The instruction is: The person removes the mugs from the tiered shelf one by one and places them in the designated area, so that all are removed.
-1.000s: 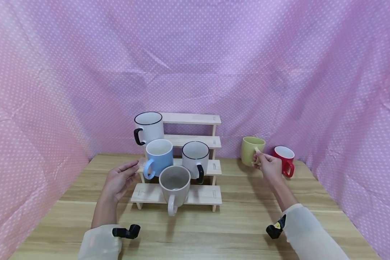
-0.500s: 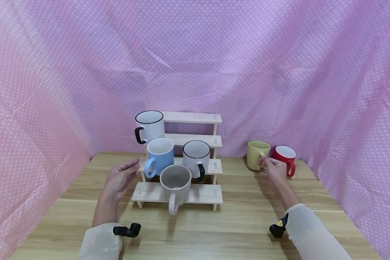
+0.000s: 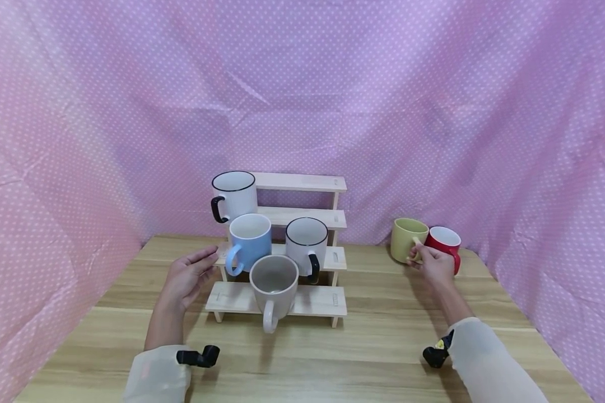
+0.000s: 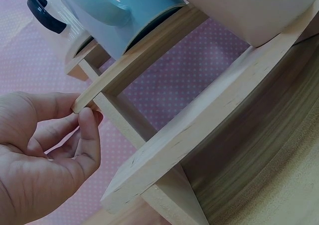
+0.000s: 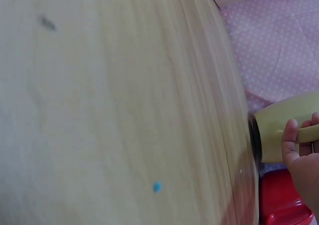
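Left hand (image 3: pixel 189 278) pinches a pale wooden tiered stand (image 3: pixel 227 298); farther off, right hand (image 3: pixel 437 267) pinches a yellow-green ceramic mug (image 3: pixel 401 242) by its handle (image 5: pixel 310 133), beside a glossy red mug (image 3: pixel 446 249); probably a setting-down step, next calling for an eased grip

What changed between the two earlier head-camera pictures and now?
The yellow-green mug moved right, closer to the red mug, with the right hand holding its handle throughout. Nothing was newly gripped or released. The left hand stayed at the left side of the wooden stand, and the four mugs there kept their places.
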`<state>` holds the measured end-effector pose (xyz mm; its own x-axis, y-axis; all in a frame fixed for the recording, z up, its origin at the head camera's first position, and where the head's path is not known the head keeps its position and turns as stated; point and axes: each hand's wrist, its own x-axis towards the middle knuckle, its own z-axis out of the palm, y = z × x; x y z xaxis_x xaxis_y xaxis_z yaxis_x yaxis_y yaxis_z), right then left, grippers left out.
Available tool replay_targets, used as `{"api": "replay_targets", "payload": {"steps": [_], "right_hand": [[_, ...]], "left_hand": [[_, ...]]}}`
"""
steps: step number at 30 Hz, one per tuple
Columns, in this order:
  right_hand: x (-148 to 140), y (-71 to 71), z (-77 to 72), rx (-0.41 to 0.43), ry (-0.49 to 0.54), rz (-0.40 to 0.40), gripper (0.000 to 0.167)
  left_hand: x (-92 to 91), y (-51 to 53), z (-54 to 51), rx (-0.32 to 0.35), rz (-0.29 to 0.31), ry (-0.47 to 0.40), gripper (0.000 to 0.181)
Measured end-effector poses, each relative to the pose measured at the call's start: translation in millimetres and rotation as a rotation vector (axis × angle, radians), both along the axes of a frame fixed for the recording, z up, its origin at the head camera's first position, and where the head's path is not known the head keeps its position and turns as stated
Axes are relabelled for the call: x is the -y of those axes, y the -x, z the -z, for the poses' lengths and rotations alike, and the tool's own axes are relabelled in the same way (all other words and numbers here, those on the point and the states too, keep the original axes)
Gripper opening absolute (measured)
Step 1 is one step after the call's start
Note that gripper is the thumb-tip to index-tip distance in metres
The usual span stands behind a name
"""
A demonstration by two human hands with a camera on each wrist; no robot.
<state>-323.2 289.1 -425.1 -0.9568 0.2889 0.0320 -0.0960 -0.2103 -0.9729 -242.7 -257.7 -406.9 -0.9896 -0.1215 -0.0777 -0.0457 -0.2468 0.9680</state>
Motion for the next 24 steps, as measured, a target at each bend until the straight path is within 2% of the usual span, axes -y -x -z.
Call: {"api": "replay_targets", "payload": {"steps": [4,7,9,16,21,24], "right_hand": [[-4,-3.9,-3.6,-0.005,0.043,-0.052,0.022],[-10,-1.5,2.2,-0.018,0.049,-0.092,0.023],[-13,-0.5,6.0,-0.029,0.042,-0.117,0.022],[-26,1.5,17.5,-0.078,-0.017,-0.229,0.021],[-33,-0.2,22.0,-0.068,-0.072,-0.293,0.026],[-37,-1.3,21.9,-0.058,-0.102,-0.303,0.029]], "left_hand": [[-0.2,0.1,-0.1,-0.008,0.003,-0.006,0.024],[-0.3,-0.4,-0.7,-0.006,0.002,-0.006,0.038],[-0.2,-0.8,-1.4,-0.003,0.001,-0.007,0.039],[-0.2,-1.3,-3.1,-0.009,-0.002,-0.007,0.032],[-0.7,-1.3,-1.9,-0.007,-0.006,-0.004,0.036],[-1.0,-1.8,-1.6,-0.007,-0.003,0.0,0.038]]}}
